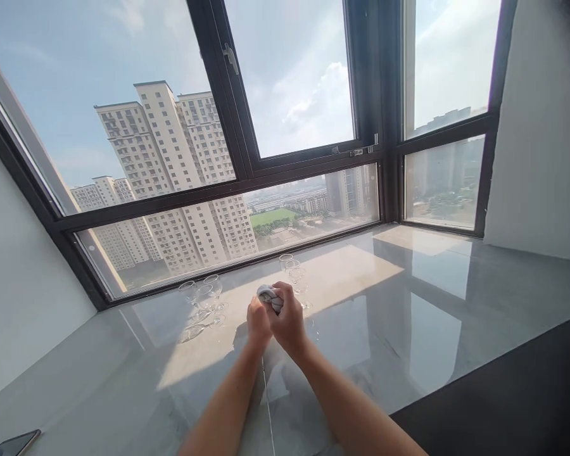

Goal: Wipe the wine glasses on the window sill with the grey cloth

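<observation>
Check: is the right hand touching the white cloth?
Touching. The head view shows the right hand closed around the cloth, with the left hand pressed alongside.

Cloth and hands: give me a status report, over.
Both shut on the cloth: left hand, right hand. It's bunched up, held over the sill. Close by, wine glasses just beyond the hands, more glasses to the left.

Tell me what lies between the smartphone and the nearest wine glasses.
Nothing: bare glossy sill separates smartphone from wine glasses, per the head view.
</observation>
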A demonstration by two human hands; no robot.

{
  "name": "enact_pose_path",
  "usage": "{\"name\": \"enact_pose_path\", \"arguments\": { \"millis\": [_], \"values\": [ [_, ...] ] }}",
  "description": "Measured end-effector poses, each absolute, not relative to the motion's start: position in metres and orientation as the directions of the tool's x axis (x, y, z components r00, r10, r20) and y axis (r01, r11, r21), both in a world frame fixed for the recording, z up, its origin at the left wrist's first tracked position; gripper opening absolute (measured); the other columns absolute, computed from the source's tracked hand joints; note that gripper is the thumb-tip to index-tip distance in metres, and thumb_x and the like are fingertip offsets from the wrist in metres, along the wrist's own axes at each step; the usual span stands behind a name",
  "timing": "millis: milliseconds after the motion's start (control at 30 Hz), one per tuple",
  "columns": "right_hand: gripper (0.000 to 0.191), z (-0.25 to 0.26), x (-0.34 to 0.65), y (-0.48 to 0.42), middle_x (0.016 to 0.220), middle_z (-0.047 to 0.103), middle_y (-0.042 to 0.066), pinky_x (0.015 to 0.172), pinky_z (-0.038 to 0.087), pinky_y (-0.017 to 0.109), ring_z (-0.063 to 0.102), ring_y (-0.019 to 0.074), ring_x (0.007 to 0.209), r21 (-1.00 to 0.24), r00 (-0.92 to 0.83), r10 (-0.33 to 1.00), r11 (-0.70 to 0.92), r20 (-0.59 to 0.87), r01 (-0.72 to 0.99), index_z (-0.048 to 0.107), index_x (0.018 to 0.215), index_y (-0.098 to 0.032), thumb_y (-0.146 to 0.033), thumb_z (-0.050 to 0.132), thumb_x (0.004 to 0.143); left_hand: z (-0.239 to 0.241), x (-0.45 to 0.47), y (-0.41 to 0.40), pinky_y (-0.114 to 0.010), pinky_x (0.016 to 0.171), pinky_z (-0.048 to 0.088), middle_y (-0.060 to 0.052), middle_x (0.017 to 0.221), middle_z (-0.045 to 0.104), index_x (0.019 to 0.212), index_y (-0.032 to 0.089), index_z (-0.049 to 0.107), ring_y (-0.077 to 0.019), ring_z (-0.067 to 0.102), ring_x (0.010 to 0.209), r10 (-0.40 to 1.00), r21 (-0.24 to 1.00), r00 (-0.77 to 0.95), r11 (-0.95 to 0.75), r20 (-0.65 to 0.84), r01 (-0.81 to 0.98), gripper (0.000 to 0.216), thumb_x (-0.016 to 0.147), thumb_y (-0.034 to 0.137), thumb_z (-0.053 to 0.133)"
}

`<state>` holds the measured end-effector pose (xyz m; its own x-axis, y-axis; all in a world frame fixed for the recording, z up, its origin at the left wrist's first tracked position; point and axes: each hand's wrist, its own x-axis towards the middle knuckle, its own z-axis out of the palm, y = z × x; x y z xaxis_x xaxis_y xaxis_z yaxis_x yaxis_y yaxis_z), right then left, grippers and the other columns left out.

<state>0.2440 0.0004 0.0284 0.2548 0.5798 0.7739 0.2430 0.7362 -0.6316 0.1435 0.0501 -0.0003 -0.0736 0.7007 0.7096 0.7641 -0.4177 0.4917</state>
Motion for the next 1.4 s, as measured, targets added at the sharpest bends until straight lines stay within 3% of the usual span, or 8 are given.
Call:
{"name": "enact_pose_path", "arguments": {
  "millis": [100,233,367,500,667,933,1200,1400],
  "values": [
    [0.031,0.027,0.246,0.003,0.088,0.069,0.001,0.071,0.049,0.027,0.065,0.0172,0.077,-0.674,0.276,0.618,0.706,0.737,0.219,0.048,0.113,-0.024,-0.022,0.058,0.084,0.008,0.100,0.046,-0.034,0.084,0.049,-0.006,0.089,0.061,0.083,0.019,0.061,-0.0197,0.059,0.090,0.578,0.528,-0.290,-0.299,0.763,0.795,0.015,0.090,0.020,0.048],
    [0.033,0.022,0.245,0.005,0.083,0.066,0.000,0.065,0.046,0.025,0.062,0.0159,0.069,-0.713,0.219,0.679,0.656,0.701,0.247,0.047,0.114,-0.023,-0.025,0.059,0.083,0.013,0.043,0.047,-0.036,0.089,0.046,-0.010,0.113,0.056,0.107,0.020,0.051,-0.0235,0.056,0.107,0.352,0.741,-0.680,-0.059,0.643,0.669,0.025,0.082,0.022,0.054],
    [0.036,0.017,0.246,0.010,0.078,0.063,-0.001,0.060,0.042,0.024,0.059,0.0153,0.065,-0.736,0.165,0.726,0.611,0.668,0.291,0.047,0.114,-0.022,-0.026,0.059,0.081,0.003,0.011,0.057,-0.036,0.084,0.048,-0.014,0.132,0.054,0.125,0.022,0.039,-0.0269,0.058,0.112,0.492,0.844,-0.793,0.190,0.359,0.501,0.054,0.077,0.031,0.062],
    [0.036,0.014,0.247,0.015,0.076,0.061,-0.002,0.060,0.042,0.024,0.057,0.0146,0.063,-0.760,0.150,0.755,0.589,0.639,0.274,0.046,0.114,-0.023,-0.025,0.058,0.080,-0.007,0.000,0.067,-0.029,0.071,0.046,-0.006,0.108,0.070,0.115,0.025,0.050,-0.0222,0.067,0.092,0.679,0.810,-0.693,0.252,0.243,0.530,0.040,0.077,0.030,0.062],
    [0.038,0.012,0.247,0.018,0.076,0.059,-0.002,0.059,0.040,0.024,0.056,0.0146,0.062,-0.757,0.126,0.762,0.581,0.635,0.299,0.047,0.114,-0.023,-0.024,0.058,0.078,-0.006,0.008,0.062,-0.027,0.064,0.041,-0.006,0.086,0.073,0.082,0.023,0.061,-0.0225,0.068,0.082,0.775,0.734,-0.595,0.276,0.212,0.621,0.013,0.084,0.034,0.054],
    [0.035,0.015,0.246,0.013,0.067,0.054,-0.006,0.055,0.036,0.023,0.051,0.0135,0.056,-0.737,0.037,0.762,0.610,0.646,0.289,0.047,0.110,-0.023,-0.024,0.057,0.077,0.014,0.083,0.021,-0.028,0.068,0.039,-0.008,0.096,0.073,0.101,0.023,0.070,-0.0224,0.065,0.089,0.901,0.462,-0.237,0.047,0.364,0.886,0.027,0.091,0.035,0.048],
    [0.031,0.014,0.246,0.015,0.076,0.061,-0.003,0.062,0.041,0.024,0.057,0.0145,0.064,-0.699,0.084,0.715,0.641,0.694,0.317,0.048,0.110,-0.023,-0.023,0.057,0.080,0.023,0.096,0.010,-0.031,0.072,0.038,-0.007,0.082,0.064,0.076,0.021,0.068,-0.0244,0.055,0.094,0.864,0.080,0.041,-0.094,0.502,0.992,0.023,0.086,0.013,0.049],
    [0.030,0.013,0.249,0.017,0.079,0.063,-0.001,0.066,0.043,0.026,0.059,0.0159,0.068,-0.721,0.164,0.714,0.612,0.681,0.325,0.049,0.111,-0.023,-0.024,0.056,0.082,0.021,0.077,0.020,-0.036,0.080,0.042,-0.007,0.088,0.066,0.089,0.024,0.073,-0.0254,0.052,0.093,0.772,0.091,0.139,-0.247,0.620,0.965,0.032,0.086,0.010,0.045]
  ]
}}
